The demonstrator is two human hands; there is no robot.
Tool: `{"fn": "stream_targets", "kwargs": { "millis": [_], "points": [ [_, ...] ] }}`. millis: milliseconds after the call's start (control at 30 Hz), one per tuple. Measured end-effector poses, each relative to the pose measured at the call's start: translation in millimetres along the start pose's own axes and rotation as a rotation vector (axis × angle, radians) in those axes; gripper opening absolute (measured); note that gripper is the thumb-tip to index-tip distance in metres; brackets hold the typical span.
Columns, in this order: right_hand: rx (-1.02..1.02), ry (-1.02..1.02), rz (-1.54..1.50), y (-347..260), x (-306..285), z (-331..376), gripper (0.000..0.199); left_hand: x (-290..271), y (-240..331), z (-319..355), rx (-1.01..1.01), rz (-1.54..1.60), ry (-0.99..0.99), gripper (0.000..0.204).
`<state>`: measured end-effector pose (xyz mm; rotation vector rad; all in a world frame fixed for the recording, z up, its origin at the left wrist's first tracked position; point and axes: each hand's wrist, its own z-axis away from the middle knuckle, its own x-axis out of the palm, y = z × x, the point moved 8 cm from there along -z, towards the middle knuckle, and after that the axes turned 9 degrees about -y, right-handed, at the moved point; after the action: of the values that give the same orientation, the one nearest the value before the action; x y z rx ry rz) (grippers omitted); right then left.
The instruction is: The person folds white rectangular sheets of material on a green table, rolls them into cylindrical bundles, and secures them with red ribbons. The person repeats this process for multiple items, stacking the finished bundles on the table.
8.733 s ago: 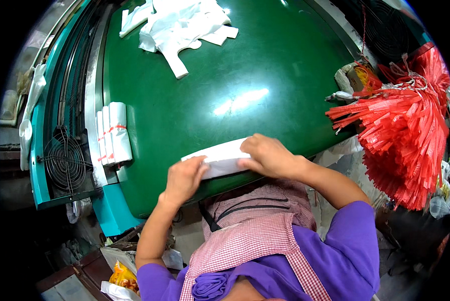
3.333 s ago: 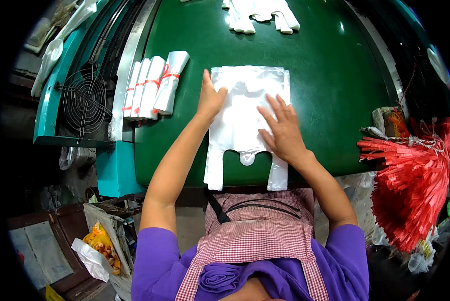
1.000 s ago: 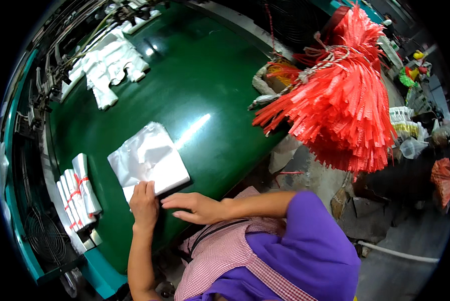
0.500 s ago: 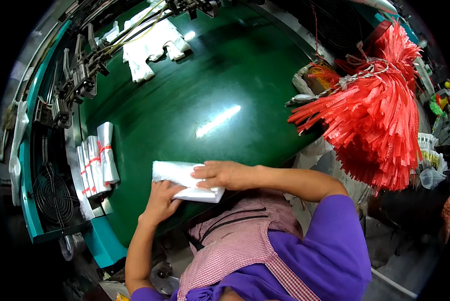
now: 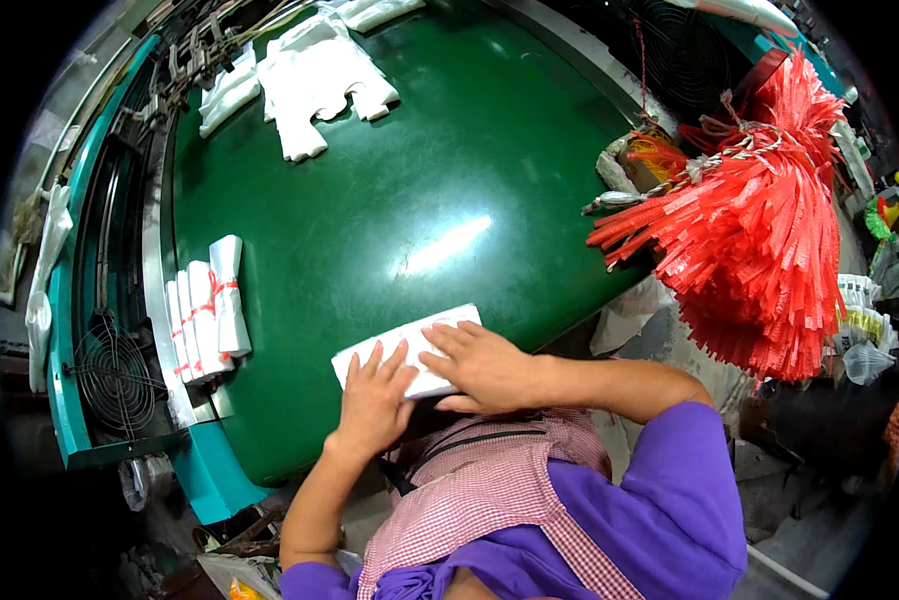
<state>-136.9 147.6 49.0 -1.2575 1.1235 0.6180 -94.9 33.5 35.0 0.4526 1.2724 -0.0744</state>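
Note:
A folded stack of white plastic bags [image 5: 399, 338] lies at the near edge of the green table, its long side slanting up to the right. My left hand [image 5: 374, 395] rests on its left end with the fingers spread. From the right, my right hand [image 5: 481, 365] lies flat across the stack, fingers stretched out. Neither hand grips it. Part of the stack's near side is hidden under my hands. Several white rolls of bags [image 5: 201, 315] tied with red strips lie side by side at the table's left edge.
Loose white plastic bags [image 5: 319, 75] with cut handles lie at the far end of the green table [image 5: 299, 220]. A big bunch of red plastic strips [image 5: 759, 230] hangs at the right. A machine rail with clamps [image 5: 174, 90] runs along the left, above a round fan guard [image 5: 114, 375].
The bag stack has shifted right and now slants up to the right. My left hand has moved from its near side onto its top. The clamps at the left have moved away toward the far end.

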Motion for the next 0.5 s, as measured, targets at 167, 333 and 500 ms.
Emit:
{"fn": "stream_targets", "kwargs": {
  "millis": [167,333,500],
  "points": [
    [0.152,-0.093,-0.219,31,2,-12,0.037,-17,-42,24,-0.099,0.245,0.194,0.023],
    [0.323,0.053,-0.447,80,10,-43,0.028,-45,-44,-16,-0.086,-0.012,0.330,0.021],
    [0.340,0.172,0.030,103,-35,26,0.019,-20,-38,-24,-0.022,0.310,0.193,0.037]
  ]
}}
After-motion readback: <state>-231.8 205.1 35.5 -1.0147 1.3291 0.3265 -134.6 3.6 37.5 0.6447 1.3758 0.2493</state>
